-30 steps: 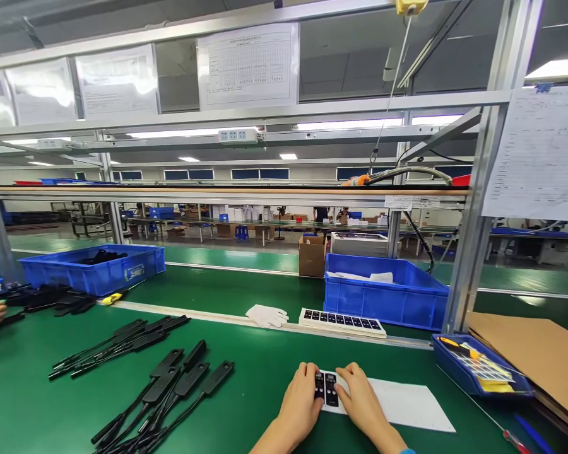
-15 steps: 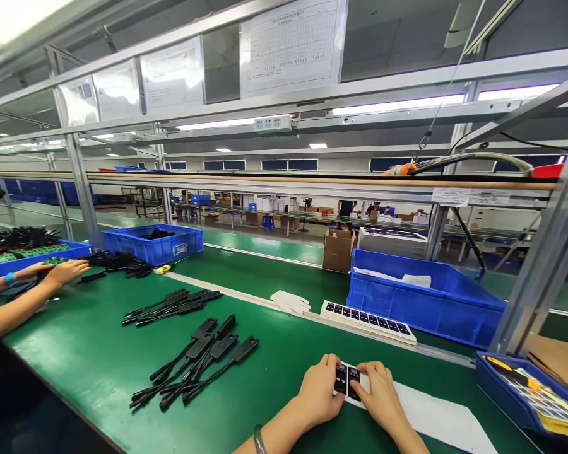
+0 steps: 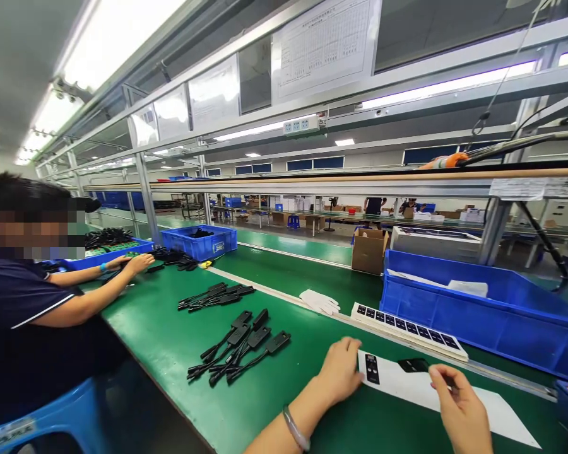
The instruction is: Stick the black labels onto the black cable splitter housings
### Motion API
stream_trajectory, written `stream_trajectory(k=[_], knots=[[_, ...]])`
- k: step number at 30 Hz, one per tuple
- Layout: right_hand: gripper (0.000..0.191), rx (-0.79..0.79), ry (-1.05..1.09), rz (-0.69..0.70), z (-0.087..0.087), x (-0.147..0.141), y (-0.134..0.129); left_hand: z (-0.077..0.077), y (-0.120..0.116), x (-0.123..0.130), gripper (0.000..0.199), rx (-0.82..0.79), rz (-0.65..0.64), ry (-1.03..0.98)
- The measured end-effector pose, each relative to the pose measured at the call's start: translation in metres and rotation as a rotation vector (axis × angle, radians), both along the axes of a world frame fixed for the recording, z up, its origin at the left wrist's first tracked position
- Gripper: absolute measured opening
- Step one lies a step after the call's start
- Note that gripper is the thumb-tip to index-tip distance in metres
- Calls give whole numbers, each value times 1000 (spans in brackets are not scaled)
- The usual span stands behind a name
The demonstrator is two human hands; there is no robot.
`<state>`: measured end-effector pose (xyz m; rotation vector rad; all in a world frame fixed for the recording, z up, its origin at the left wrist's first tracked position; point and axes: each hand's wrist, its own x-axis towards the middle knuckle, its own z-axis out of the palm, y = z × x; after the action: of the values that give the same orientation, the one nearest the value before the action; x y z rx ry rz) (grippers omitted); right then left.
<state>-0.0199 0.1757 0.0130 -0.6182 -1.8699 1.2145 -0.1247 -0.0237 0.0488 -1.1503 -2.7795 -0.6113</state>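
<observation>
A long white backing strip (image 3: pixel 490 407) lies on the green bench, with one black label (image 3: pixel 372 369) stuck near its left end. At that end my left hand (image 3: pixel 338 372) is closed on the strip's edge, a bracelet on its wrist. Above the strip, my right hand (image 3: pixel 461 403) pinches a loose black label (image 3: pixel 413 365) by its right end, between thumb and fingers. Left of my hands lie several black cable adapters (image 3: pixel 258 338) with flat housings, and a second pile of black adapters (image 3: pixel 218 294) sits behind them.
A label sheet stack (image 3: pixel 407 331) and white glove (image 3: pixel 319 301) lie along the bench's metal rail. Behind stands a large blue bin (image 3: pixel 435 315); a smaller blue bin (image 3: pixel 201 244) is farther left. A co-worker (image 3: pixel 23 302) sits at left, hands on black parts.
My right hand has lifted a black label off the strip and moved right with it. My left hand stays at the strip's left end. The view has swung left, bringing the co-worker into sight.
</observation>
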Motion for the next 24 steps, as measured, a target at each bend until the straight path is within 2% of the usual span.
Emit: stream_trajectory(k=[4,6,8,11,15,17,20,22,24], knots=[[40,-188,39,70,-4,5,3,16,-45,-32,51,-69,462,55],[46,-232,63,84,-3,5,1,16,-69,-42,46,-101,584,46],[49,-282,106,95,0,5,-3,15,-87,-44,40,-116,610,38],[47,-339,188,129,6,6,-9,18,-88,-36,31,-88,517,28],[43,-359,247,158,12,8,-14,22,-48,-14,32,39,261,-28],[42,-375,261,177,16,10,-17,16,-21,-1,31,207,73,-237],[42,-406,287,207,21,13,-22,-2,10,16,43,572,-199,-788],[40,-419,301,234,24,14,-25,-15,20,26,58,740,-274,-1055],[36,-429,311,268,26,15,-29,-24,21,35,68,816,-287,-1218]])
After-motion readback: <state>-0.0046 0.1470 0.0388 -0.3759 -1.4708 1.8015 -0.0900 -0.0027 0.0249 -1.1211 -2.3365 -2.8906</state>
